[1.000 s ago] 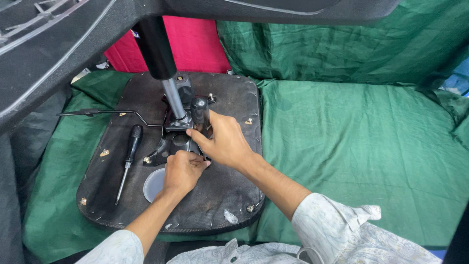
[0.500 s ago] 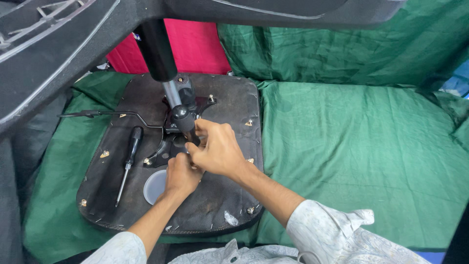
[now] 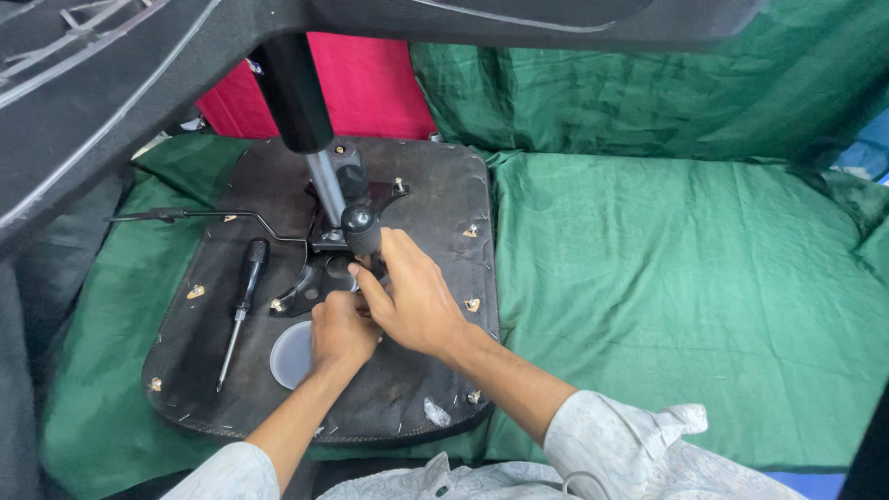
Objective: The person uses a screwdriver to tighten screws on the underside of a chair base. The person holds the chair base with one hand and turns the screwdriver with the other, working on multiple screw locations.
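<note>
Right hand (image 3: 417, 301) fingers curled round black knob handle (image 3: 360, 225) at seat-base (image 3: 417, 185) centre; left hand (image 3: 341, 335) closed beside it, contents unclear. Screwdriver (image 3: 243, 301) near left edge.

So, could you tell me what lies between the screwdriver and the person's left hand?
In the head view, a round white lid lies between the screwdriver and the left hand.
</note>
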